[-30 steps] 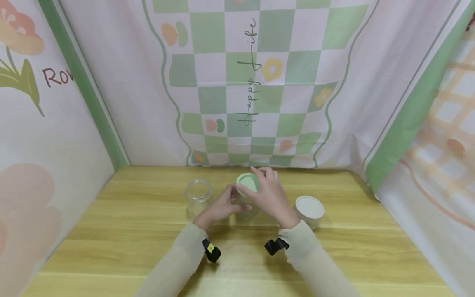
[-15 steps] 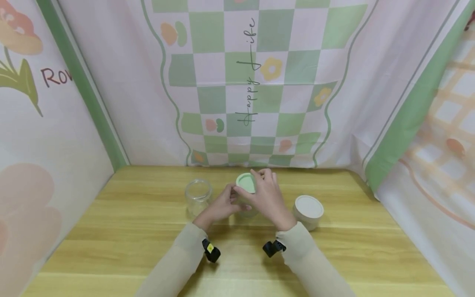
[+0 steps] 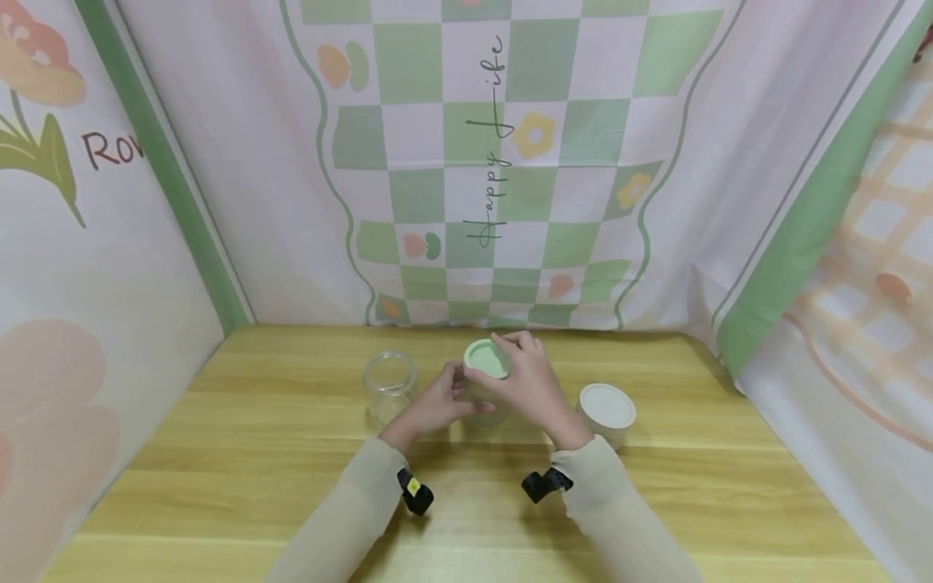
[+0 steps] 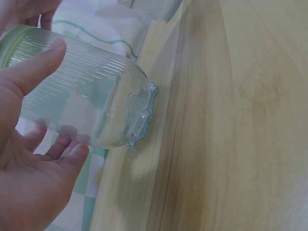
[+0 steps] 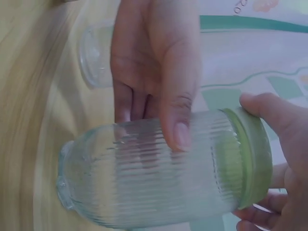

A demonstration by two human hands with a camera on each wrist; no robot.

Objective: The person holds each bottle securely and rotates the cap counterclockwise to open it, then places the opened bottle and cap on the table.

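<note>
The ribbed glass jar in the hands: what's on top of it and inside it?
A green lid sits on the ribbed glass jar, gripped by the right hand; the left hand holds the body. Through the glass nothing shows inside.

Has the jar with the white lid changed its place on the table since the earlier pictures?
No. The jar with the white lid stands at the same spot on the table, right of both hands, level with the open glass jar.

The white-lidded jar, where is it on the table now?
In the head view the white-lidded jar stands on the table, at the person's right, just beside the right hand, untouched.
</note>
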